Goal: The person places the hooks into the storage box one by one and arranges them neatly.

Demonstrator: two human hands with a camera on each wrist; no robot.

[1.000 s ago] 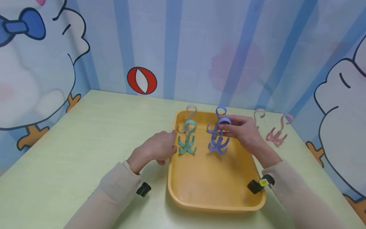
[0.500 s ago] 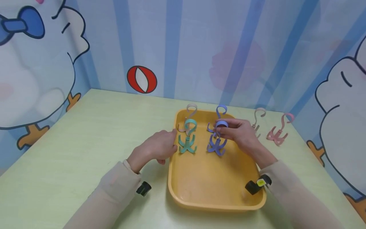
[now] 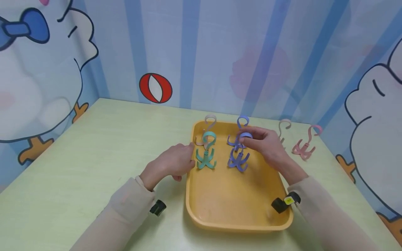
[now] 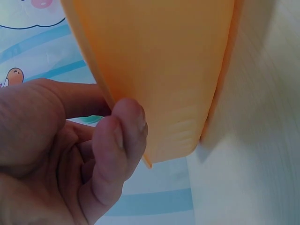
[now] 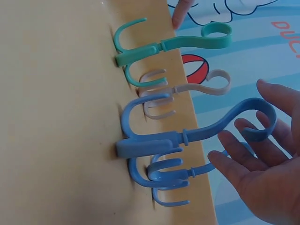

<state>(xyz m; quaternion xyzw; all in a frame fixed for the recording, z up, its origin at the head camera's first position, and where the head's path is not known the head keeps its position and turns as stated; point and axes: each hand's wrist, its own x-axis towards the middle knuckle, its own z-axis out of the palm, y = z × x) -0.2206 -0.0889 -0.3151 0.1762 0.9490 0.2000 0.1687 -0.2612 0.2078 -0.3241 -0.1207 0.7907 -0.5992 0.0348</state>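
Observation:
My left hand [image 3: 172,160] grips the left rim of a yellow tray [image 3: 232,198], with fingers on both sides of the edge. A blue-violet claw hook [image 5: 145,147] stands upright in the tray, its curled top between the loosely spread fingers of my right hand [image 3: 267,144]. In the right wrist view, those fingers surround the curl without pinching it. Right behind stands a second blue-violet claw hook [image 3: 243,122], partly hidden. To the left are a green claw hook [image 3: 205,158] and, behind it, a pale pink claw hook [image 5: 201,88].
On the pale table [image 3: 94,153], right of the tray, stand a pink claw hook [image 3: 303,150] and a pale claw hook [image 3: 285,121], the latter partly behind my right hand. A striped blue cloth backdrop [image 3: 213,62] rises behind the table.
The near blue-violet hook has shifted slightly left and come to stand on the tray floor. My right fingers have loosened from its curl. The left hand has stayed on the rim.

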